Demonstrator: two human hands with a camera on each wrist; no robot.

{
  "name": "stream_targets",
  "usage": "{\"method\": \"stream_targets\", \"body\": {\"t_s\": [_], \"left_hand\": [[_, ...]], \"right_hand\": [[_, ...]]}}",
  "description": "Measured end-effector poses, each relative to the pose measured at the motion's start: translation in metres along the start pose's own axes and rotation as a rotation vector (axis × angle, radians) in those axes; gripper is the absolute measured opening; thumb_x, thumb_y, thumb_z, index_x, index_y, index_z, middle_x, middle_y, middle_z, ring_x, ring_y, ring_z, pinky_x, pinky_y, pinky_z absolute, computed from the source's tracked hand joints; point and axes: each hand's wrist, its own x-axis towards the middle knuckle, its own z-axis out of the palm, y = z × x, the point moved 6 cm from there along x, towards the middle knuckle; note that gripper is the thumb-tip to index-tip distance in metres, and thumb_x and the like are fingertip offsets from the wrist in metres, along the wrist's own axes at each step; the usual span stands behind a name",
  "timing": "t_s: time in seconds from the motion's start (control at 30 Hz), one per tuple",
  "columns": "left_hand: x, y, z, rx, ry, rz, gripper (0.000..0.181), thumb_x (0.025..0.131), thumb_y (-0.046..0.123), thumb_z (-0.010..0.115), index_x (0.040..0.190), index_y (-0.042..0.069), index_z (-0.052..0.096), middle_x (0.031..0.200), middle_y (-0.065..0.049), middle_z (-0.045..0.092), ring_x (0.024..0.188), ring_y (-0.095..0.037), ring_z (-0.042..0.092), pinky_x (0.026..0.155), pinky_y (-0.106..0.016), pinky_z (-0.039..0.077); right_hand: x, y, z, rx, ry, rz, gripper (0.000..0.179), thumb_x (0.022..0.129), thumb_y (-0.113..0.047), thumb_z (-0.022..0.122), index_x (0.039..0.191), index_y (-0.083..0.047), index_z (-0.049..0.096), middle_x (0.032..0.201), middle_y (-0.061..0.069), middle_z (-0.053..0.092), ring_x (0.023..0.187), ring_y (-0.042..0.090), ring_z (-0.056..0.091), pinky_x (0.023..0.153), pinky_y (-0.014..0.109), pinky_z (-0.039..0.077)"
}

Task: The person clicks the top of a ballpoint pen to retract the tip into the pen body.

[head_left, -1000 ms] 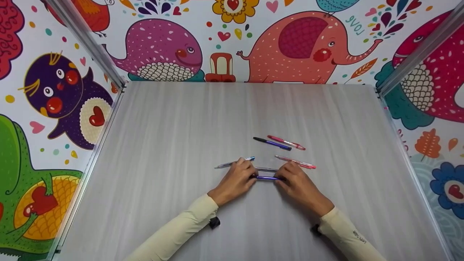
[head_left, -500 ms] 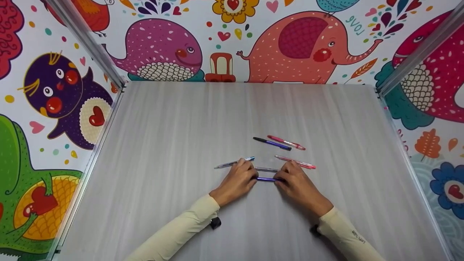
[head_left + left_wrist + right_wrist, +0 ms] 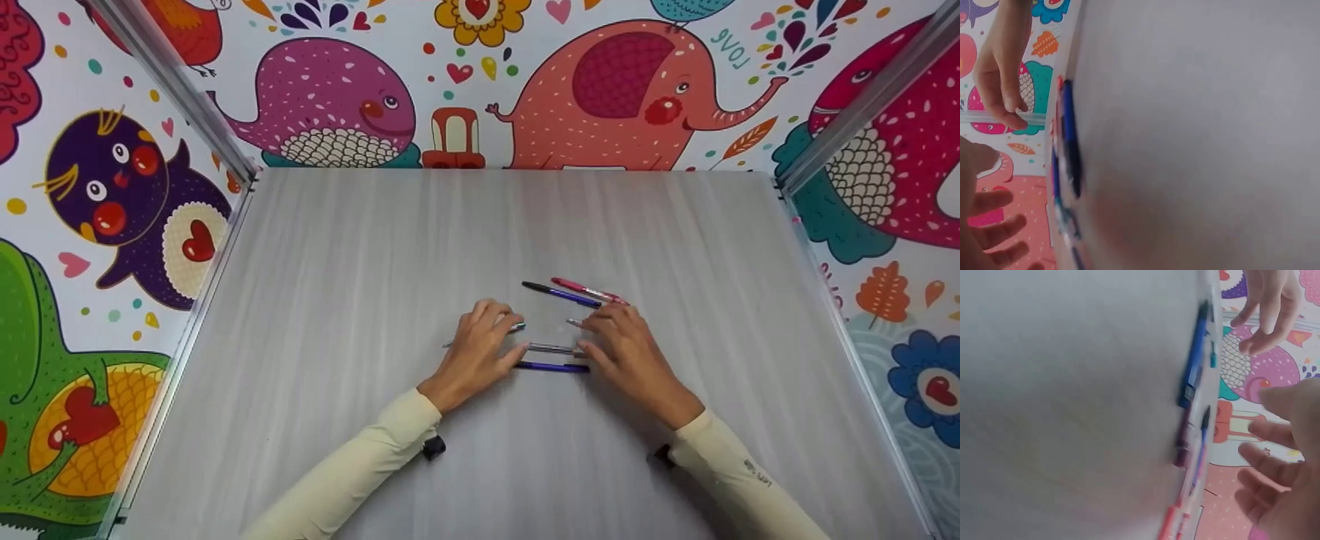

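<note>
In the head view, a blue pen (image 3: 553, 367) lies crosswise on the table in front of a grey pen (image 3: 551, 348). My left hand (image 3: 474, 352) hovers with spread fingers over a clear pen with a blue end (image 3: 517, 327), hiding most of it. Fingers loosely extended, my right hand (image 3: 634, 356) covers most of a pink pen, whose pale tip (image 3: 574, 322) pokes out. Both wrist views show the fingers parted with nothing between them, raised beside the blue pen (image 3: 1071, 135).
Farther back lie a blue pen with a black cap (image 3: 561, 293) and a red pen (image 3: 585, 289), side by side. The pale wood-grain table (image 3: 375, 247) is bounded by cartoon-printed walls (image 3: 337, 97) and metal corner posts (image 3: 180, 90).
Both hands have let go of the front blue pen, which now lies on the table. They have lifted, spread their fingers and moved slightly apart and forward.
</note>
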Motion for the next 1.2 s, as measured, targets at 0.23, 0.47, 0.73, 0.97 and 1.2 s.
{"method": "stream_targets", "body": {"t_s": [0.23, 0.47, 0.73, 0.97, 1.2], "left_hand": [[0.025, -0.018, -0.019, 0.087, -0.06, -0.133, 0.071, 0.097, 0.058, 0.056, 0.147, 0.009, 0.049, 0.152, -0.017, 0.042, 0.147, -0.04, 0.027, 0.113, -0.063, 0.028], [0.054, -0.042, -0.029, 0.118, -0.107, -0.278, 0.094, 0.092, 0.076, 0.045, 0.16, 0.015, 0.026, 0.167, -0.017, 0.017, 0.154, -0.041, -0.001, 0.114, -0.072, 0.011], [0.076, -0.059, -0.029, 0.173, -0.146, -0.34, 0.106, 0.084, 0.084, 0.047, 0.163, 0.019, 0.017, 0.169, -0.016, 0.003, 0.152, -0.046, -0.01, 0.108, -0.079, -0.002], [0.084, -0.065, -0.027, 0.281, -0.122, -0.355, 0.113, 0.077, 0.094, 0.03, 0.163, 0.022, 0.015, 0.169, -0.015, -0.004, 0.151, -0.048, -0.01, 0.107, -0.08, -0.001], [0.08, -0.07, -0.026, 0.271, -0.118, -0.363, 0.114, 0.076, 0.095, 0.032, 0.163, 0.022, 0.016, 0.169, -0.015, -0.002, 0.151, -0.047, -0.013, 0.107, -0.08, -0.002]], "right_hand": [[0.016, 0.019, -0.021, -0.088, -0.065, 0.18, 0.068, 0.093, -0.043, 0.071, 0.143, -0.002, 0.05, 0.146, 0.025, 0.047, 0.143, 0.049, 0.031, 0.111, 0.069, 0.024], [0.038, 0.031, -0.026, -0.146, -0.185, 0.354, 0.099, 0.088, -0.069, 0.061, 0.16, -0.013, 0.024, 0.166, 0.023, 0.014, 0.152, 0.048, -0.001, 0.115, 0.07, -0.001], [0.063, 0.039, -0.014, -0.214, -0.239, 0.404, 0.112, 0.083, -0.08, 0.054, 0.163, -0.014, 0.011, 0.168, 0.02, -0.002, 0.15, 0.049, -0.012, 0.107, 0.076, -0.011], [0.08, 0.042, -0.005, -0.274, -0.266, 0.409, 0.114, 0.082, -0.082, 0.052, 0.163, -0.018, 0.005, 0.168, 0.012, -0.01, 0.149, 0.051, -0.012, 0.103, 0.081, -0.009], [0.081, 0.042, -0.005, -0.269, -0.26, 0.414, 0.114, 0.081, -0.083, 0.05, 0.163, -0.021, 0.001, 0.168, 0.009, -0.012, 0.15, 0.049, -0.013, 0.102, 0.082, -0.01]]}}
